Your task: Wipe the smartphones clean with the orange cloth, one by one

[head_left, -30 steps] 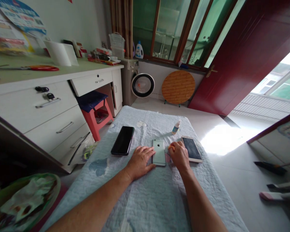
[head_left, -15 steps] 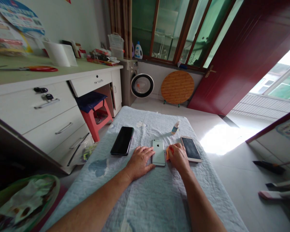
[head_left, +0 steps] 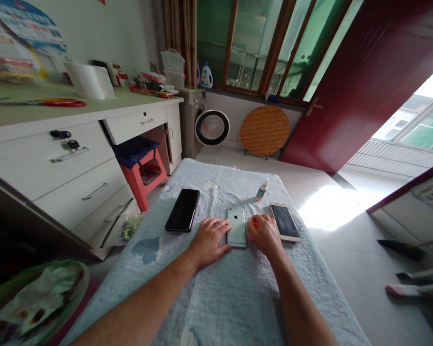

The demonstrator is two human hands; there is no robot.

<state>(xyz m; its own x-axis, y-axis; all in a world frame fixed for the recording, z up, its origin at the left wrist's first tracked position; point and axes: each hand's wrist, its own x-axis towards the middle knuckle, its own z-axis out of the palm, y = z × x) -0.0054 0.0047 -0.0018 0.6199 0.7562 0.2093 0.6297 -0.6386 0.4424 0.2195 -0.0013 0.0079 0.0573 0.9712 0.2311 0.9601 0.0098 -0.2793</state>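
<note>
A silver phone (head_left: pixel 236 228) lies back side up on the pale blue cloth-covered table. Flat beside it, my left hand (head_left: pixel 211 239) has its fingers stretched out, their tips touching the phone's left edge. My right hand (head_left: pixel 265 233) is closed at the phone's right edge on a small orange cloth (head_left: pixel 254 221), mostly hidden by the fingers. To the left rests a black phone (head_left: pixel 182 210), screen up. A gold-framed phone (head_left: pixel 285 222) lies just right of my right hand. Behind it stands a small spray bottle (head_left: pixel 261 191).
The quilted cover (head_left: pixel 216 293) spreads over the table. A pink stool (head_left: pixel 144 170) and a white desk (head_left: pixel 82 158) stand to the left. At lower left is a green-rimmed bin (head_left: pixel 82 276). A washing machine (head_left: pixel 193 108) with its door open stands behind, beside a round wooden tabletop (head_left: pixel 265 130).
My right hand has shifted slightly left with the orange cloth, of which less shows now. My left hand and the phones stay where they were.
</note>
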